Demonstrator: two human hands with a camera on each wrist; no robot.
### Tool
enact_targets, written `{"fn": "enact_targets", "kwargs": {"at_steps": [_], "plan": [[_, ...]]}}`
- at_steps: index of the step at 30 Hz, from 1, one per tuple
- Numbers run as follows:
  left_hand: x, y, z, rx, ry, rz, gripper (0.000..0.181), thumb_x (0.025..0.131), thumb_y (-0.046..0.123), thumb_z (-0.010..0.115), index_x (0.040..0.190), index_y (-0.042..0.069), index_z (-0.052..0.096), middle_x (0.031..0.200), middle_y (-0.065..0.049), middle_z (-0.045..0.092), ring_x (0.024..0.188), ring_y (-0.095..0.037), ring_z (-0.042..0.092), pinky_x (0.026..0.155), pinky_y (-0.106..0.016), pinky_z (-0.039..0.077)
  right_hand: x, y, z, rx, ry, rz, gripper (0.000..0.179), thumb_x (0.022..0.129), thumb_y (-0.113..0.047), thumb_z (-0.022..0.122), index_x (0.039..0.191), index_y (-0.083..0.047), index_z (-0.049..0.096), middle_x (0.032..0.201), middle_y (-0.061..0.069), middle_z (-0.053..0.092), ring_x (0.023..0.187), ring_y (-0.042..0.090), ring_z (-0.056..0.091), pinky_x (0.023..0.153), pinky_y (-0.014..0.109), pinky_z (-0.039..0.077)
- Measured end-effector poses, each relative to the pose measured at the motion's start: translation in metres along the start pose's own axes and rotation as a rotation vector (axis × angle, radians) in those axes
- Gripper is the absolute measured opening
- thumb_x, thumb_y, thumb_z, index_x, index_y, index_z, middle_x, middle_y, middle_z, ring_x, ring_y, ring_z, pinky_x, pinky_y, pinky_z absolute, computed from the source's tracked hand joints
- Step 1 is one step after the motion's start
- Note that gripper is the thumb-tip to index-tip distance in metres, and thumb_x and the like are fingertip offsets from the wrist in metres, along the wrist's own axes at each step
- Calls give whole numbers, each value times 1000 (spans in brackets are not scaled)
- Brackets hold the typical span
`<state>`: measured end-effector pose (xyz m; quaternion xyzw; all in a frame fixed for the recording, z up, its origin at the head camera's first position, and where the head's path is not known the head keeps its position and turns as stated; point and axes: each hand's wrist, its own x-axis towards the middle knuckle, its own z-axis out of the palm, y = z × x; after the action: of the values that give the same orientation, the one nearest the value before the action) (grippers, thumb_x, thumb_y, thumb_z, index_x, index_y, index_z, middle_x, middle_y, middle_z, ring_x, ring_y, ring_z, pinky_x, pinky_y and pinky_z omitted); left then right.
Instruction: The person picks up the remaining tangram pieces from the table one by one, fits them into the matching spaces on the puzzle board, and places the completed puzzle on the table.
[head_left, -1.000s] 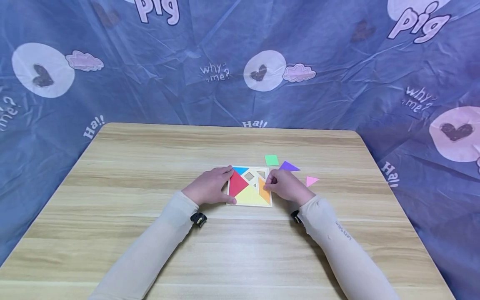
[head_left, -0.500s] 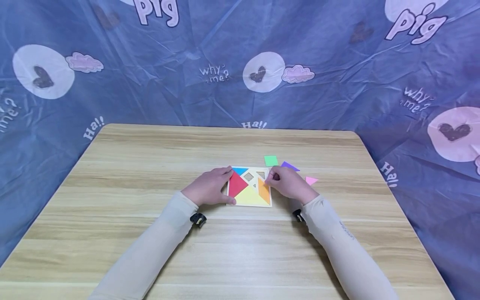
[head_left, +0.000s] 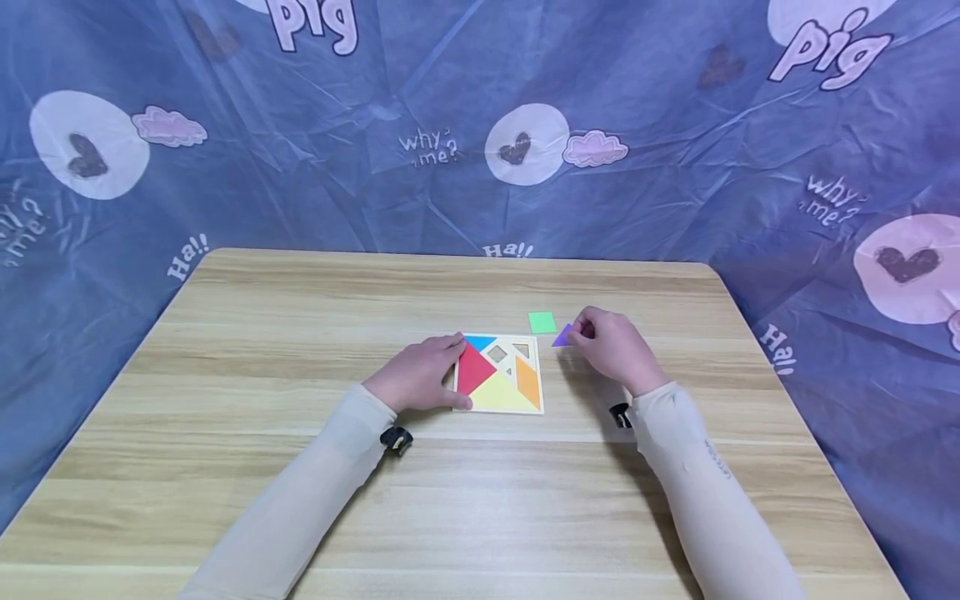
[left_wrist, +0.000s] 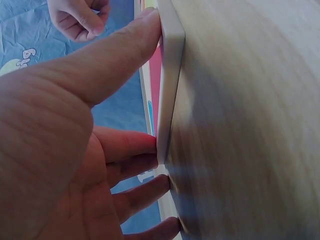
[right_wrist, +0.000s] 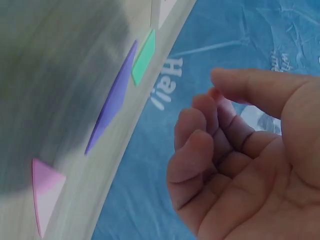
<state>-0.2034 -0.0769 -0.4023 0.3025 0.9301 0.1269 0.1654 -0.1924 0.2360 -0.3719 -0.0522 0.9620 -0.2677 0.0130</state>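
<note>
A tangram board [head_left: 511,353] with a pale frame lies mid-table. My left hand [head_left: 420,373] holds its left side, thumb at the near corner and fingers at the far one. Set in it are red [head_left: 474,368], blue [head_left: 478,342] and yellow [head_left: 502,395] pieces and an orange parallelogram [head_left: 528,383]; several recesses show bare. My right hand [head_left: 613,343] hovers right of the board, fingers loosely curled and holding nothing. Below it lies a purple triangle [right_wrist: 114,100], partly covered by the hand in the head view.
A green square [head_left: 542,322] lies beyond the board's far right corner. The pink triangle [right_wrist: 47,195] shows in the right wrist view; in the head view the right hand hides it. A blue printed cloth [head_left: 360,167] hangs behind the wooden table [head_left: 480,517].
My right hand has left the orange parallelogram and moved right and away, over the purple and pink triangles. The left hand has stayed on the board.
</note>
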Motion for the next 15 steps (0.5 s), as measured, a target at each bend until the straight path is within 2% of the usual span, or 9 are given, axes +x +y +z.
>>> {"fn": "enact_targets", "kwargs": {"at_steps": [4, 10, 15], "plan": [[0, 1, 1, 2, 4, 1, 102, 86, 57, 78, 161, 4, 34, 169, -10, 30, 154, -31, 30, 124, -45, 31, 0, 7, -5, -15, 8, 20, 11, 100, -14, 65, 95, -4, 64, 82, 8, 64, 70, 22, 57, 67, 35, 47], [-1, 2, 4, 4, 9, 2, 102, 86, 58, 78, 161, 4, 34, 169, -11, 30, 154, -31, 30, 124, -45, 31, 0, 13, -7, 24, -12, 65, 11, 100, -14, 65, 100, -4, 63, 87, 11, 64, 51, 18, 57, 49, 34, 52], [-1, 3, 5, 8, 15, 1, 102, 86, 58, 78, 161, 4, 34, 169, -10, 29, 154, -31, 31, 124, -45, 31, 1, 17, -7, 27, -10, 74, 11, 100, -14, 64, 102, -2, 63, 91, 14, 64, 49, 18, 58, 47, 34, 54]]}}
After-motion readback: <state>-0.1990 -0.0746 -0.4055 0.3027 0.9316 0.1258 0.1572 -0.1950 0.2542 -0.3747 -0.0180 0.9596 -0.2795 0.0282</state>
